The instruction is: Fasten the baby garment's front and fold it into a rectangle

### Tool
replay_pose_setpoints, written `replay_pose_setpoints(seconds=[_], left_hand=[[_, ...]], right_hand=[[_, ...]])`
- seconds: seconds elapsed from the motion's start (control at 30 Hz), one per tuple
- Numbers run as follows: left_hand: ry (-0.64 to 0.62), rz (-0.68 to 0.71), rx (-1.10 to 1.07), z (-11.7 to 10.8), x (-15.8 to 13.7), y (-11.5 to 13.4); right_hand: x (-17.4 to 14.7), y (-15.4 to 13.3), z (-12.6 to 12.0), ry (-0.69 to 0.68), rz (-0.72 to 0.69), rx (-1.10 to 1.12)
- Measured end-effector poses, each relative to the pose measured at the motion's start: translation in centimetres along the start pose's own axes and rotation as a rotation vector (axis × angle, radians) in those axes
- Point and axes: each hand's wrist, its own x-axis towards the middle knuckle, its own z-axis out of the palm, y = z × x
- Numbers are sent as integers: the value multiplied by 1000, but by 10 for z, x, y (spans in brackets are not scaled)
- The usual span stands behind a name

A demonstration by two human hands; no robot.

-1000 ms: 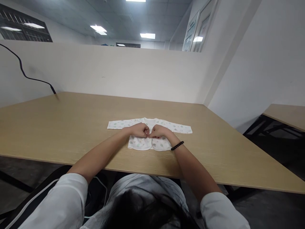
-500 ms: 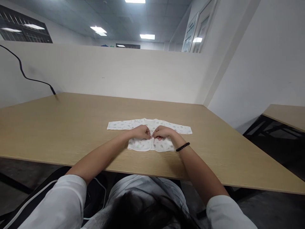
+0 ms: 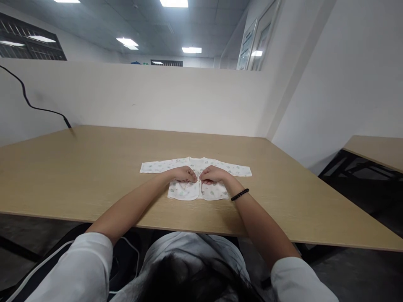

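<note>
A small white baby jacket [image 3: 182, 192] with a faint printed pattern lies spread on the table, its sleeves stretched out to both sides and its lower front edges parted. My left hand [image 3: 185, 173] pinches the left front edge near the middle of the garment. Close beside it, my right hand [image 3: 213, 174] pinches the right front edge, with a black beaded bracelet [image 3: 239, 194] around that wrist. The fingertips of both hands nearly meet at the front opening. They hide whatever small fastening may be between them.
The wooden table [image 3: 103, 163] reaches back to a low white partition [image 3: 176, 98]. A black cable [image 3: 47, 110] hangs over the table's far left corner. Another table [image 3: 378, 151] stands to the right, past the wall.
Both hands stay at the middle of the jacket, with only slight finger movement. The whole view has shifted slightly.
</note>
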Motion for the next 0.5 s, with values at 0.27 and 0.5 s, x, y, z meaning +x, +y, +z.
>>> replay_pose_setpoints(seconds=[0.27,0.5], left_hand=[[35,-10,65,2,-3,2],[33,-31,124,2,-3,7]], right_hand=[[3,3,-2,-46,13,106],[-6,-4,10,114,-52,-100]])
